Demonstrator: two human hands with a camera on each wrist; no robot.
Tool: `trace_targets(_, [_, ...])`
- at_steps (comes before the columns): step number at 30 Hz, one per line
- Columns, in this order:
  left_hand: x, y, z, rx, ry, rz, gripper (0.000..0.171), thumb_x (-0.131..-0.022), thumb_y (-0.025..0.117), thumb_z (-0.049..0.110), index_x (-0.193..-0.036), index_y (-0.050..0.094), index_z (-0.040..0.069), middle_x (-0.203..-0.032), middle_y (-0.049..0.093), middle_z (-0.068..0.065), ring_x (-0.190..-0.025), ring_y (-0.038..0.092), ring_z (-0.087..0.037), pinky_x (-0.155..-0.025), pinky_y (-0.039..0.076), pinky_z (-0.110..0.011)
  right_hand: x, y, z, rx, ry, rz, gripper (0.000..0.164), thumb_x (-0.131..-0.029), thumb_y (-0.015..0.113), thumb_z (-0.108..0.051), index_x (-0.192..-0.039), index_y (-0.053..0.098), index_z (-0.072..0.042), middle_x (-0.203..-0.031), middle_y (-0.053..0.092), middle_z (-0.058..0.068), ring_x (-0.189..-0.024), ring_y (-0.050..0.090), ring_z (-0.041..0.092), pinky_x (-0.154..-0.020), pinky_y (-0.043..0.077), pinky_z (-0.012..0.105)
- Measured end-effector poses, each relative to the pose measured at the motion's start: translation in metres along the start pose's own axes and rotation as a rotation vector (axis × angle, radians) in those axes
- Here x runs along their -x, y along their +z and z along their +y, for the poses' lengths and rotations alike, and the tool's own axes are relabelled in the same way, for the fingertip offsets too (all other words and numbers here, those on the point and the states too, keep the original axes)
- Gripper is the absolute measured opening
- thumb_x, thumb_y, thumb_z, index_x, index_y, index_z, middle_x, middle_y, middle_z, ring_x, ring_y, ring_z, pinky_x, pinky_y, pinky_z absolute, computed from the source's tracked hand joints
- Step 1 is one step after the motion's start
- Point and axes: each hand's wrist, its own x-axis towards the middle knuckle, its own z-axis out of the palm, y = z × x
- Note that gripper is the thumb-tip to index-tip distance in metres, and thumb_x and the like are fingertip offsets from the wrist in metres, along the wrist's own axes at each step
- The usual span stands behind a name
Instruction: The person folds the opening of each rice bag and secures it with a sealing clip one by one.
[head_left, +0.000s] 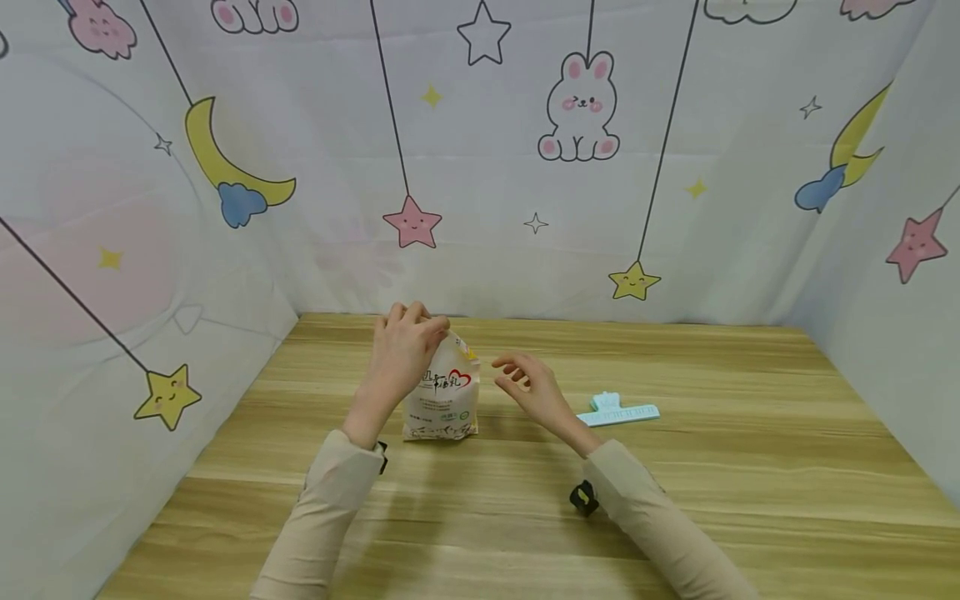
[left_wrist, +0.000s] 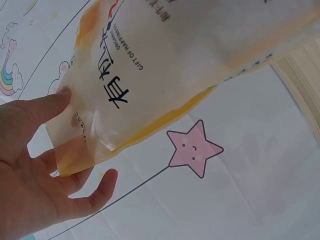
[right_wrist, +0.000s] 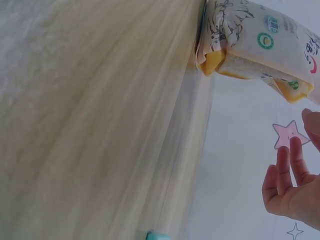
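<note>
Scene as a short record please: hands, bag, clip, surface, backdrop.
left hand: pinches the bag's top, thumb on one face, fingers behind
right hand: holds nothing, fingers bent, apart from the bag
bag: printed, upright on the table; open or sealed unclear
clip: light blue, lying right of the bag, unattached
table: wood-grain top
backdrop: white, cartoon stars, moons, rabbit

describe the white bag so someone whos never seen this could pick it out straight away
Start with the wood-grain table, which spreads across the lower part of the head view. Just left of its middle, and left of the pale blue clip, is an upright white bag with yellow edging. Its dark lettering and red heart outline set it apart from the clip.
</note>
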Motion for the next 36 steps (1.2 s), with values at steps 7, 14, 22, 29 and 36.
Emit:
trace_targets(7, [0.0, -0.001, 0.0, 0.005, 0.0, 0.0, 0.012, -0.086, 0.057, 0.024, -0.092, 0.067, 0.019, -0.089, 0.057, -0.005, -0.085, 0.049, -0.027, -0.074, 0.04, -0.045, 0.002, -0.004, -0.001, 0.017, -0.018, -0.029, 0.025, -0.084, 0.061, -0.013, -0.108, 0.059, -0.008, -0.104, 0.058, 0.017, -0.088, 0.055, 0.025, -0.073, 0.047, 0.041])
trace_targets(14, [0.0, -0.001, 0.001, 0.009, -0.01, -0.009, 0.012, -0.086, 0.057, 0.023, -0.092, 0.067, 0.019, -0.089, 0.058, -0.005, -0.085, 0.049, -0.027, -0.075, 0.04, -0.045, 0.004, -0.008, 0.003, 0.059, -0.012, -0.044, 0.026, -0.085, 0.06, -0.016, -0.109, 0.059, -0.008, -0.105, 0.057, 0.015, -0.089, 0.054, 0.024, -0.072, 0.045, 0.035])
trace_targets(22, [0.0, 0.001, 0.0, 0.006, -0.006, 0.007, 0.012, -0.086, 0.058, 0.023, -0.092, 0.067, 0.019, -0.089, 0.057, -0.005, -0.085, 0.049, -0.027, -0.075, 0.04, -0.045, 0.007, -0.017, 0.006, 0.103, -0.027, -0.036, 0.027, -0.084, 0.061, -0.013, -0.109, 0.059, -0.006, -0.105, 0.058, 0.014, -0.093, 0.055, 0.026, -0.078, 0.047, 0.04])
trace_targets(29, [0.0, 0.001, -0.001, 0.012, -0.004, 0.011, 0.011, -0.086, 0.058, 0.023, -0.092, 0.067, 0.019, -0.089, 0.057, -0.005, -0.084, 0.049, -0.027, -0.074, 0.04, -0.045, 0.01, -0.022, 0.006, 0.1, -0.011, -0.036, 0.025, -0.083, 0.061, -0.013, -0.108, 0.059, -0.006, -0.105, 0.058, 0.015, -0.093, 0.054, 0.026, -0.078, 0.046, 0.041])
trace_targets(36, [0.001, -0.001, 0.0, 0.013, 0.001, 0.004, 0.011, -0.086, 0.057, 0.023, -0.092, 0.066, 0.019, -0.089, 0.057, -0.005, -0.084, 0.049, -0.027, -0.073, 0.04, -0.044, 0.012, -0.023, 0.01, 0.102, -0.011, -0.041, 0.025, -0.083, 0.062, -0.012, -0.106, 0.06, -0.004, -0.105, 0.058, 0.013, -0.094, 0.054, 0.026, -0.079, 0.047, 0.042])
